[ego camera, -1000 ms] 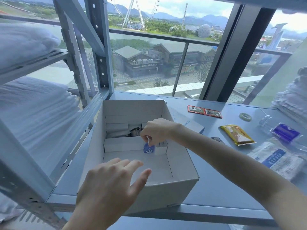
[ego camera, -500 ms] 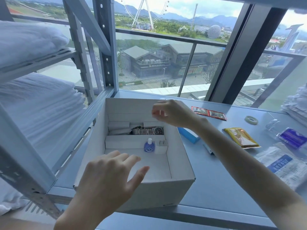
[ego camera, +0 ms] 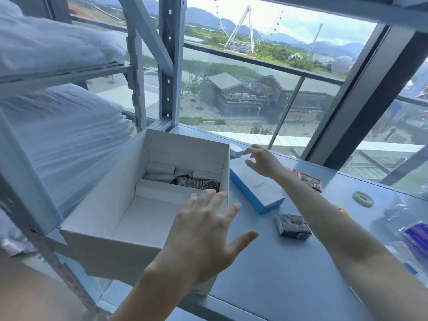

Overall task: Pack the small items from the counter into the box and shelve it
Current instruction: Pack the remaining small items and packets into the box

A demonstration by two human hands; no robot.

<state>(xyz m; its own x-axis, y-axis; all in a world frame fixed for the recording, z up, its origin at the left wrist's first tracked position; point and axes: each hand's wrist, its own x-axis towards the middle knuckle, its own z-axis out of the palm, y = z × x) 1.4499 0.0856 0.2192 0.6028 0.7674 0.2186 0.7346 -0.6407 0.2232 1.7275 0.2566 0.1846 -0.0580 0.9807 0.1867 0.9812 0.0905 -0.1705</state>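
An open white cardboard box (ego camera: 97, 223) stands on the blue counter (ego camera: 266, 262), with a metal wristwatch (ego camera: 199, 183) and small white cartons inside at the back. My left hand (ego camera: 203, 237) hovers over the box's near right corner, fingers spread, holding nothing. My right hand (ego camera: 261, 161) reaches beyond the box's far right corner, fingers loosely curved over the far end of a long blue carton (ego camera: 254, 188), near a small white object (ego camera: 235, 150). It grips nothing.
A dark packet (ego camera: 293, 226), a red sachet (ego camera: 309, 181), a tape roll (ego camera: 362, 199) and clear and purple wrapped items (ego camera: 416, 235) lie on the counter to the right. White folded bedding (ego camera: 58, 144) fills the metal shelves at left. Windows stand behind.
My right hand left the blue bottle in the box, rose out and moved right past the box's far corner. The view shifted left and closer; my left hand drifted right over the box.
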